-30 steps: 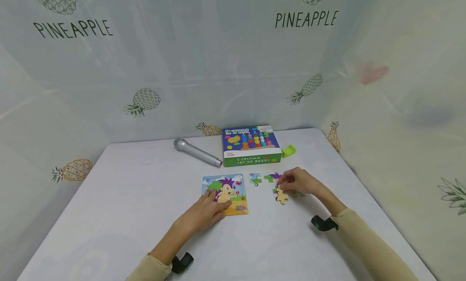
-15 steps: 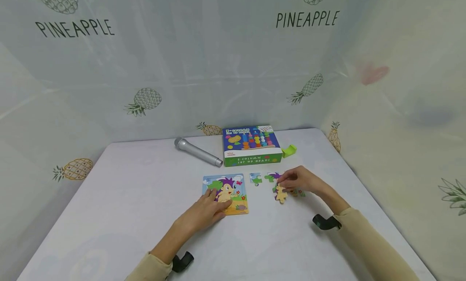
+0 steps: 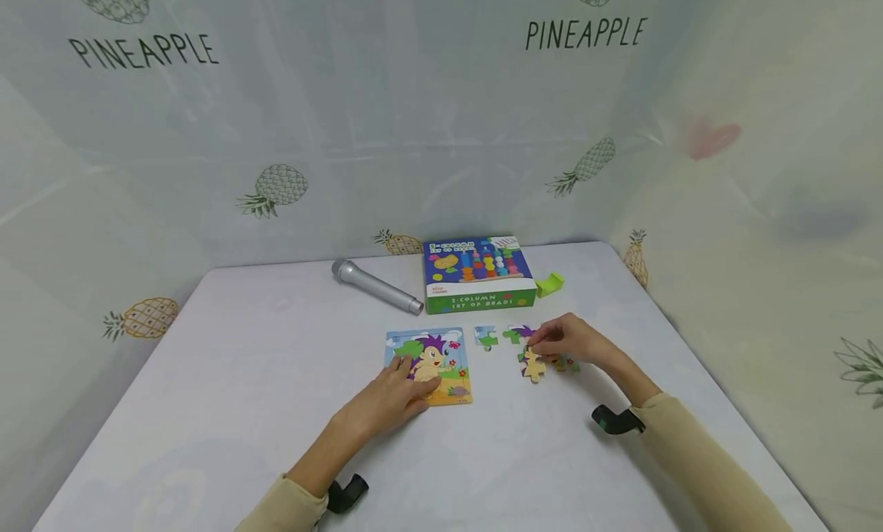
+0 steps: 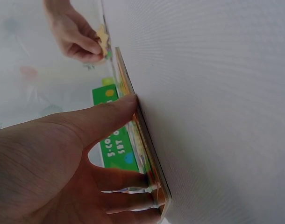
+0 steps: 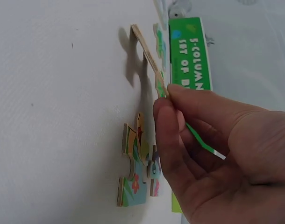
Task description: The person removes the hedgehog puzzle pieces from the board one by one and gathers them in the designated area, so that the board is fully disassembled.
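A square puzzle board [image 3: 458, 379] with a purple-spined hedgehog picture lies flat on the table. My left hand [image 3: 391, 392] rests on its lower left part, fingers and thumb extended and partly covering the picture. In the left wrist view, the thumb [image 4: 117, 112] lies at the board's near edge. To the right, my right hand [image 3: 571, 339] pinches a cream, purple and green puzzle piece [image 3: 534, 368] between thumb and fingers. The right wrist view shows that piece [image 5: 146, 50] tilted, one end above the tabletop. Beneath and beside this hand lie several loose puzzle pieces [image 5: 135, 189].
Behind the board stands a "5-column set of beads" box [image 3: 480, 302]. A silver microphone [image 3: 378, 287] lies to its left, and a bright green object [image 3: 549, 284] to its right. One blue and green puzzle piece [image 3: 486, 337] lies between board and right hand.
Both hands stay nearly in place, the left on the board and the right pinching the puzzle piece. The whole head view shifts very slightly.
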The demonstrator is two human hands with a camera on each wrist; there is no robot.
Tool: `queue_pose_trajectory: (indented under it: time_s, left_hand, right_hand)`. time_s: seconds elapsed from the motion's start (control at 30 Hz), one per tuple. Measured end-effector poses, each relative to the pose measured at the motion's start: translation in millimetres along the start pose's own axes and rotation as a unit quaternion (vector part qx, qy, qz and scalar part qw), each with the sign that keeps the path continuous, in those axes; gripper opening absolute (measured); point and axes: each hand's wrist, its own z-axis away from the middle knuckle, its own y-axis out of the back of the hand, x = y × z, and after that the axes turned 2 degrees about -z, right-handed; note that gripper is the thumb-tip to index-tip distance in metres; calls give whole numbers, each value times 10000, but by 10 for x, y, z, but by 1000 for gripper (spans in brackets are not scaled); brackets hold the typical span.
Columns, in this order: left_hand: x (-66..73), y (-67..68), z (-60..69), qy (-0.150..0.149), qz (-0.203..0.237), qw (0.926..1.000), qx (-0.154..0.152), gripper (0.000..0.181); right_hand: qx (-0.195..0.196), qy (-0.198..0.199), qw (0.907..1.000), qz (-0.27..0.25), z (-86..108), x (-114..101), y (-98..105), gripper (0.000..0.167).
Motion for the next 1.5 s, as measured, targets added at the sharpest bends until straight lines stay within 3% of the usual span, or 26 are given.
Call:
queue_pose_trajectory:
  time_s: [0.23, 0.43, 0.6, 0.93, 1.3, 1.5]
  left_hand:
    - [0, 7, -16, 18, -14, 10000, -26, 40]
    - [-6, 4, -8, 1, -149, 9999, 18, 39]
    - [-8, 16, -10, 30, -228, 9997, -115, 41]
    - [-8, 14, 23, -52, -402, 9992, 27, 40]
    - [2, -4, 85, 273, -479, 9985, 49, 43]
    - [-16, -11, 146, 217, -606, 9978, 162, 42]
  right_hand:
    - [290, 69, 9966, 770, -25, -22, -24, 12]
    - [392, 57, 9946, 958, -54, -91, -42, 11]
    - [413, 196, 9936, 1031, -118, -186, -103, 9]
    - [103, 419, 9944, 963, -350, -498, -329, 8]
    - [-224, 721, 9908, 1127, -603, -710, -662, 9]
    - [-283, 862, 9874, 1300, -700, -862, -847, 9]
